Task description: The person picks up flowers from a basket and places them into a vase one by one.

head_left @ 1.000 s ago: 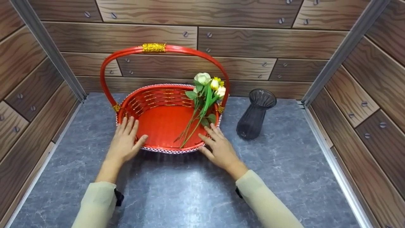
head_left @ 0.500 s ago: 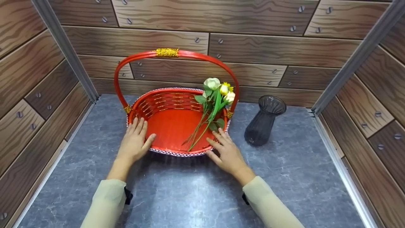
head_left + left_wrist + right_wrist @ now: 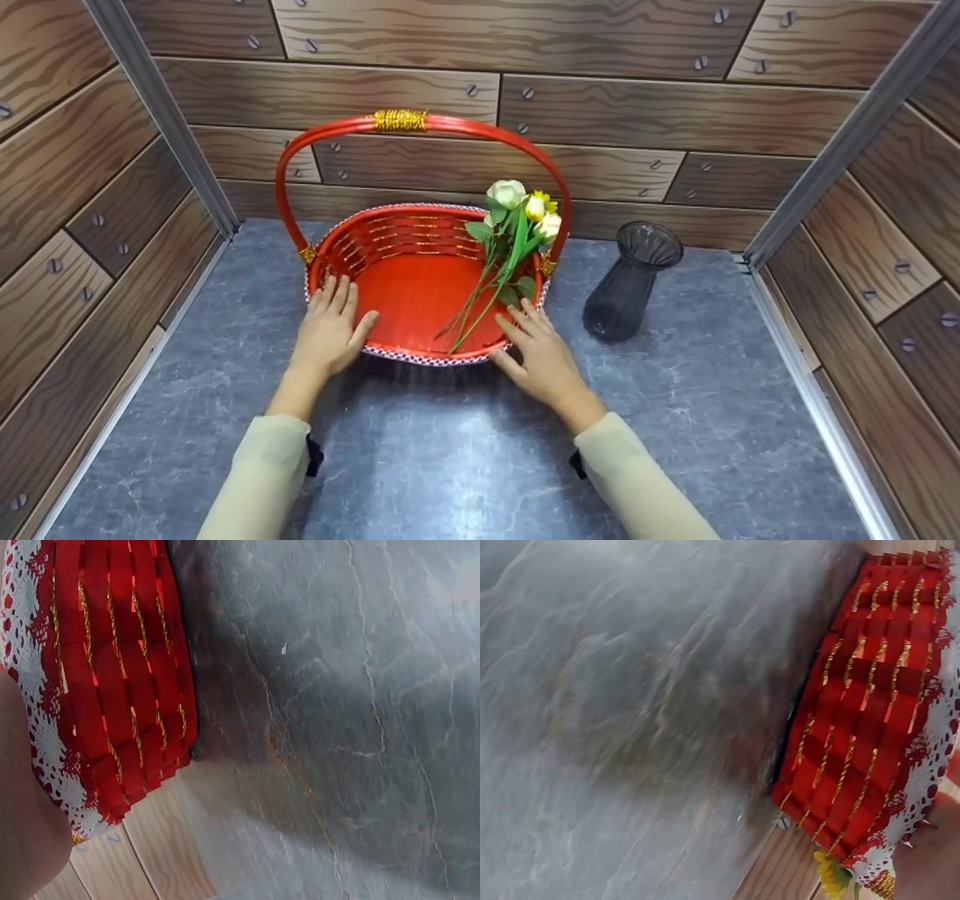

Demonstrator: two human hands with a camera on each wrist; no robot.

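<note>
Fingers on the left hand point(image 3: 330, 337) lie straight over the near left edge of the red basket point(image 3: 409, 289), with the thumb out to the side. The right hand point(image 3: 544, 360) rests the same way on the near right edge, fingers spread and not curled round anything. The basket sits on the gray table point(image 3: 450, 480), its tall handle point(image 3: 319, 135) standing up. White and yellow flowers point(image 3: 514, 229) lean inside it on the right. A dark see-through vase point(image 3: 619, 296) stands to the right, near the basket. Behind is a brown wall point(image 3: 420, 94).
</note>
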